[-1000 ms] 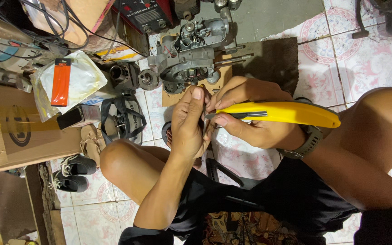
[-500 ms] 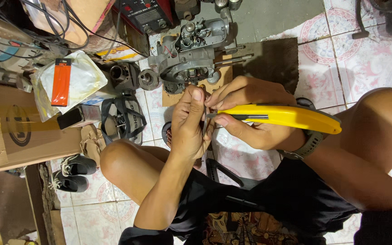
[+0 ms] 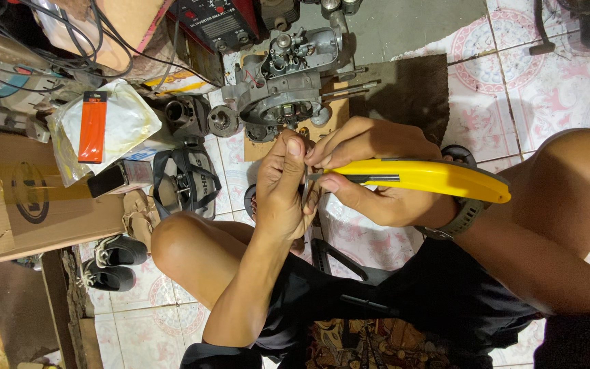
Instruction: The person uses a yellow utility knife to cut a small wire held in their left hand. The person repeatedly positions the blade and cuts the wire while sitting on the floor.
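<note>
Yellow knife in right hand

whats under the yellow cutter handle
The right hand grips the yellow cutter from below; a wristwatch shows beneath its rear end. The tip meets the left hand, whose fingers hide what is pinched there.

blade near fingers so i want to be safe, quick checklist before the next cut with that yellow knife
1. Right hand wrapped firmly round the yellow knife: ok.
2. Left hand pinching the small part at the blade tip: ok.
3. Left fingertips away from the blade: not ok, they sit right beside it.
4. What the small part is and where the edge meets it: cannot tell, hidden by fingers.
5. Knee out from under the work: not ok, it lies just below.
</note>
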